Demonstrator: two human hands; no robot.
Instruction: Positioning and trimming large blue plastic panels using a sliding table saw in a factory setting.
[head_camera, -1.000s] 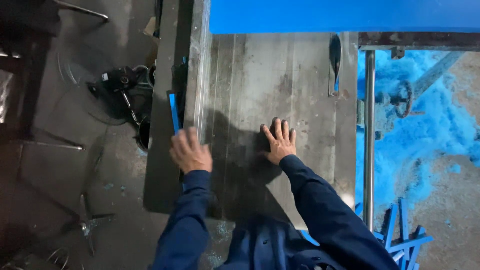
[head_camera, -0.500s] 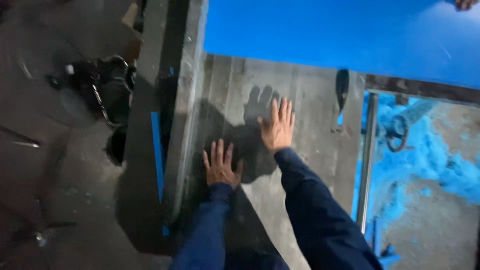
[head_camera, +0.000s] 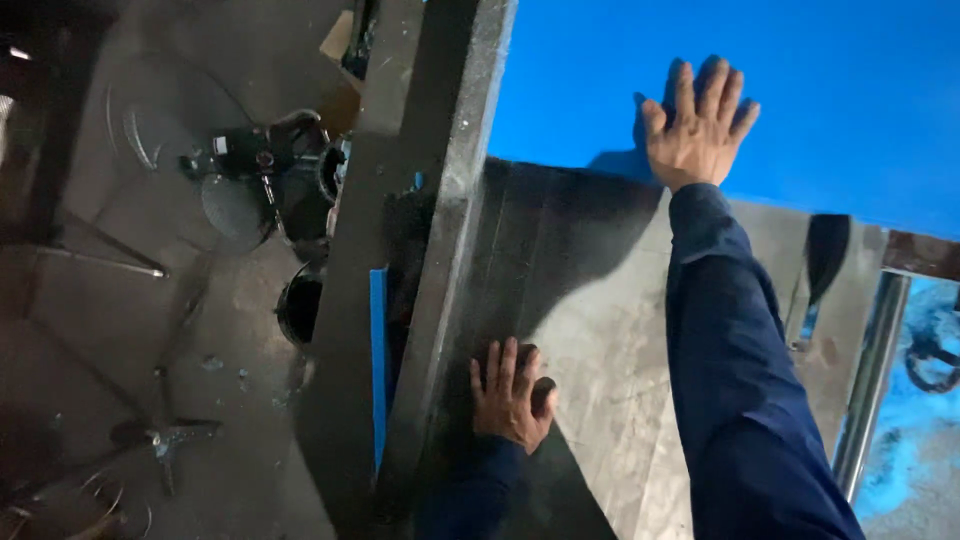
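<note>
My right hand (head_camera: 697, 125) lies flat with fingers spread on a large blue sheet (head_camera: 820, 100) at the far end of a grey metal table (head_camera: 610, 330). Its dark blue sleeve stretches across the table. Flat on the table's near left part, my left hand (head_camera: 510, 395) rests close to a thick dark rail (head_camera: 440, 240) that runs along the table's left side. Neither hand holds anything.
A thin blue strip (head_camera: 378, 360) stands along the rail's left side. Dark tools and round black parts (head_camera: 265, 170) lie on the dirty floor at the left. A steel rod (head_camera: 868, 380) and blue shavings (head_camera: 915, 470) are at the right.
My right hand has reached forward from the grey table onto the blue sheet. My left hand stays flat on the table near the rail. The view has tilted and moved closer.
</note>
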